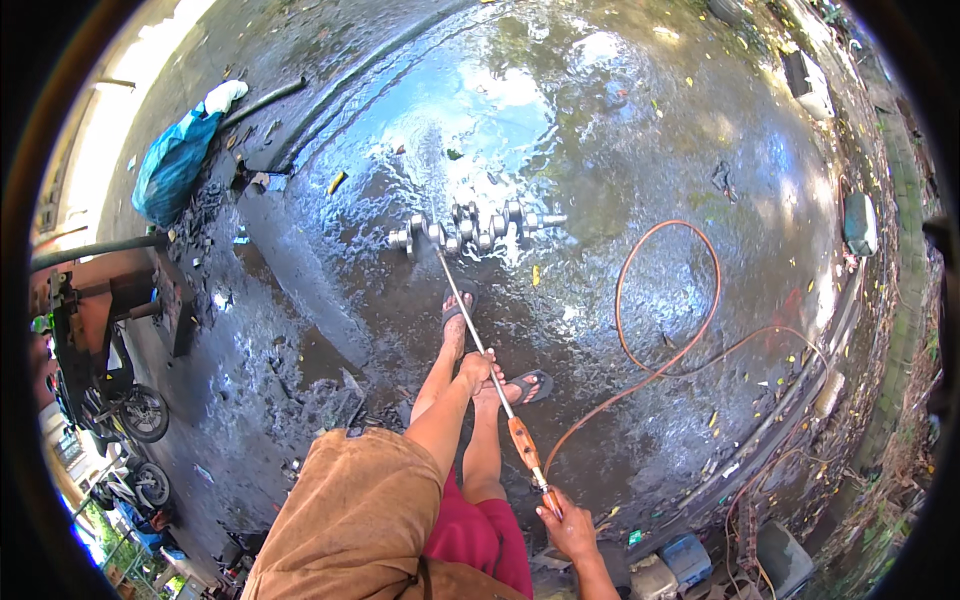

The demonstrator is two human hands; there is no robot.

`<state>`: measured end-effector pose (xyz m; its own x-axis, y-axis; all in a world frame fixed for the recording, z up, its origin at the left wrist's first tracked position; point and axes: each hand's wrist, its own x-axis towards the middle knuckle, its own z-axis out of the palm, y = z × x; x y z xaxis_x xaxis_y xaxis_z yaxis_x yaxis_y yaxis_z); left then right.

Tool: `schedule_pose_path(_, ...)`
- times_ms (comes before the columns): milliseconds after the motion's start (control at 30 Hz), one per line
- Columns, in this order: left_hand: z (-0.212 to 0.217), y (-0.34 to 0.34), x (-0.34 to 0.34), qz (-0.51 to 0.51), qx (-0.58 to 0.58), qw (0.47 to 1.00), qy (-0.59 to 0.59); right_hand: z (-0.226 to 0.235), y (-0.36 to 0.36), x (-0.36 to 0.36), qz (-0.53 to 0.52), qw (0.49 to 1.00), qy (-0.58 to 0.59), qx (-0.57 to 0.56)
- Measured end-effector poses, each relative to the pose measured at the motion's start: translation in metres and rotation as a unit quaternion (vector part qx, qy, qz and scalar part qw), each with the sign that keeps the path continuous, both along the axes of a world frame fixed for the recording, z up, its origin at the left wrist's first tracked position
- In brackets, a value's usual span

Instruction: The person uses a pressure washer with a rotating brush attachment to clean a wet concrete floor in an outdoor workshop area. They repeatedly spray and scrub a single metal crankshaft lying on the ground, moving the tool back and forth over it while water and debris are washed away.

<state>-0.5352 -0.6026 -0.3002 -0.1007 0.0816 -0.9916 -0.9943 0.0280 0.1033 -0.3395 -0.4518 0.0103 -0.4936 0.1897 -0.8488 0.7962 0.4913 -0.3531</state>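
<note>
A long metal spray lance (472, 325) with an orange-brown grip slants across the middle, its tip close to a crankshaft (475, 230). The crankshaft lies on the wet ground just ahead of my sandalled feet. My left hand (481, 370) is wrapped round the lance's metal tube about midway. Lower down, my right hand (567, 525) is closed on the rear handle. Water sprays away from the tip over the crankshaft's left end. From the handle an orange hose (590, 415) runs off to the right.
The hose loops on the wet floor (560, 290) at the right. A blue sack (175, 170) lies at the far left, near a pole. Motorcycles (145, 413) stand at the left. Several plastic containers (686, 560) sit at the lower right.
</note>
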Motion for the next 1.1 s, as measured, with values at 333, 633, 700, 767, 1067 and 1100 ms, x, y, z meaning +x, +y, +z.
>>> schedule_pose_path(333, 0.049, 0.020, -0.013, 0.106, 0.069, 0.992, -0.020, 0.052, 0.019, -0.025, -0.117, 0.984, -0.062, -0.116)
schedule_pose_path(633, 0.202, 0.076, -0.097, 0.509, 0.288, 0.808, -0.068, 0.246, 0.067, -0.130, 0.065, 0.949, 0.292, -0.098)
schedule_pose_path(700, 0.232, 0.075, -0.114, 0.551, 0.297, 0.778, -0.051, 0.259, 0.053, -0.147, 0.068, 0.917, 0.392, 0.030)
schedule_pose_path(767, 0.255, 0.068, -0.131, 0.588, 0.301, 0.749, -0.051, 0.265, 0.042, -0.165, 0.044, 0.866, 0.488, 0.098)
schedule_pose_path(1067, 0.273, 0.006, -0.185, 0.660, 0.302, 0.683, -0.074, 0.265, -0.045, -0.278, -0.114, 0.924, 0.352, -0.101)
schedule_pose_path(1100, 0.271, -0.002, -0.188, 0.662, 0.342, 0.662, -0.083, 0.269, -0.057, -0.292, -0.092, 0.944, 0.305, -0.092)
